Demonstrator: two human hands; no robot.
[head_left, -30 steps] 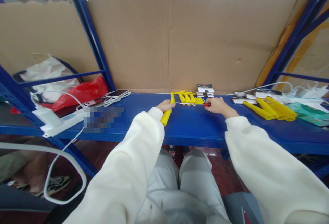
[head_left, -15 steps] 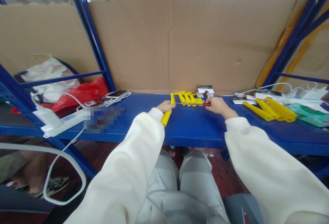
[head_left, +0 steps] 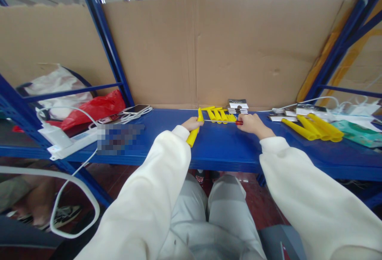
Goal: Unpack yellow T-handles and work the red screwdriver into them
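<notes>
My left hand [head_left: 191, 124] is wrapped round a yellow plastic piece [head_left: 193, 135], which stands slanted over the blue tabletop. In my right hand [head_left: 249, 124] is the red handle of a screwdriver [head_left: 239, 122]. Its thin metal shaft runs level to the left, and the end meets the yellow piece beside my left fingers. Just behind the shaft lies a row of several yellow pieces [head_left: 220, 113]. A small stack of black and white packets [head_left: 238, 106] sits behind my right hand.
Several yellow tubes [head_left: 322, 128] and a green packet [head_left: 358, 133] lie at the right. A power strip [head_left: 74, 142], cables and a red bag [head_left: 95, 110] occupy the left. A cardboard sheet [head_left: 253, 49] stands behind. A person's leg [head_left: 37, 200] shows at lower left.
My right hand has shifted slightly left with the screwdriver, and less of the red handle shows. My left hand and the yellow piece look unmoved.
</notes>
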